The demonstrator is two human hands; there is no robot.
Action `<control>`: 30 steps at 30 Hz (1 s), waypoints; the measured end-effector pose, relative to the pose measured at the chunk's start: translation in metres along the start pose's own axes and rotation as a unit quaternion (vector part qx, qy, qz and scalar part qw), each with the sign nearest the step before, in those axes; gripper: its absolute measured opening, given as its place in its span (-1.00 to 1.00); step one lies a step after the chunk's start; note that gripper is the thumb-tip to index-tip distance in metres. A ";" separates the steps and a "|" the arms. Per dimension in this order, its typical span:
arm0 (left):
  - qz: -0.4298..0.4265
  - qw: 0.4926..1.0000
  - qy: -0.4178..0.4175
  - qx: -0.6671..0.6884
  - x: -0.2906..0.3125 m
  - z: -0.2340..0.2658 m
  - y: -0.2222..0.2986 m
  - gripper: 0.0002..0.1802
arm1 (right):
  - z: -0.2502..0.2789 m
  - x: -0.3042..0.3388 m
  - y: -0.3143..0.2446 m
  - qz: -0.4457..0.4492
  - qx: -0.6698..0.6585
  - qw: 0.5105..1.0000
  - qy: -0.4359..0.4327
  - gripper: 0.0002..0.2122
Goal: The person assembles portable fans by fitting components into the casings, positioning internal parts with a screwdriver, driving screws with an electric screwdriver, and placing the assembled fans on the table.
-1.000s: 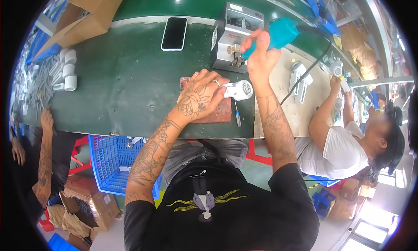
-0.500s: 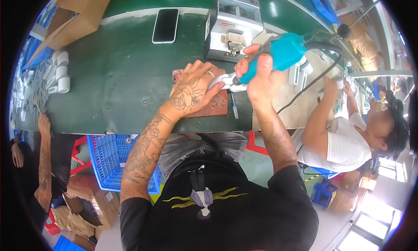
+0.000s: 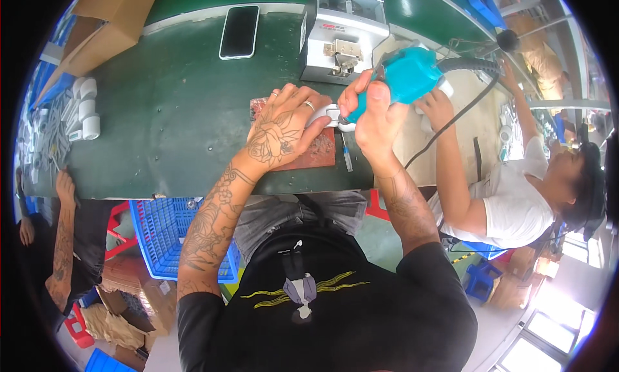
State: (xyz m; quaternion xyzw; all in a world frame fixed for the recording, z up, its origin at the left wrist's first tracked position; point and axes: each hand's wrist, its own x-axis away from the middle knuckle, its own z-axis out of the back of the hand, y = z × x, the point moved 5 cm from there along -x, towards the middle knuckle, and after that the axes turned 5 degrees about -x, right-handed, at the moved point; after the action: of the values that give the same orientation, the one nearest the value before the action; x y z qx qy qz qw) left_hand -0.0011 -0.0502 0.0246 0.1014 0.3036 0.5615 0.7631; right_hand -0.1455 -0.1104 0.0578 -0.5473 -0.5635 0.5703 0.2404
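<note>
My right hand [image 3: 379, 120] is wrapped round a teal electric screwdriver [image 3: 407, 75], its tip pointing left and down at a white plastic part [image 3: 332, 113]. My left hand [image 3: 278, 128] lies over that part, fingers bent and pressing it against a worn reddish pad [image 3: 317, 154]; the palm hides much of the part. The driver tip meets the part's right end, though the exact contact is too small to tell. Just right of the pad lies a small screwdriver [image 3: 347, 154] with a blue handle.
A grey machine [image 3: 342, 33] stands behind the pad, with a phone [image 3: 239, 32] to its left. White cylindrical parts [image 3: 89, 109] sit at the far left. A blue basket [image 3: 164, 243] is below the table edge. A co-worker's arm [image 3: 451, 159] reaches in from the right; a black cable [image 3: 454, 117] hangs nearby.
My right hand and the electric screwdriver have shifted slightly left, with the driver tilted a little differently. The co-worker on the right has brought a hand in close behind the driver. My left hand stays put.
</note>
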 end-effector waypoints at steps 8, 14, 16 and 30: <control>-0.121 0.983 0.026 -0.132 0.023 0.007 0.023 -0.56 | 0.023 0.020 0.005 -0.081 -0.137 0.986 0.041 -0.44; -0.015 0.985 0.076 -0.157 0.075 0.084 -0.001 -0.52 | 0.028 0.051 -0.081 0.111 -0.125 0.980 0.111 -0.24; 0.068 0.973 0.032 -0.219 0.110 0.112 -0.054 -0.59 | 0.038 0.061 -0.080 0.105 -0.119 0.981 0.113 -0.25; 0.168 0.936 0.282 -0.126 0.108 0.189 -0.077 -0.70 | 0.053 0.085 -0.062 0.014 -0.015 0.991 0.133 -0.25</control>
State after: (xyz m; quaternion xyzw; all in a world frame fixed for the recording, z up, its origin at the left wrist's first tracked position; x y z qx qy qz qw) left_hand 0.1895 0.0568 0.0988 -0.1085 0.4119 0.7204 0.5474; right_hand -0.2387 -0.0393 0.0715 -0.6294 -0.5276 0.4871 0.2970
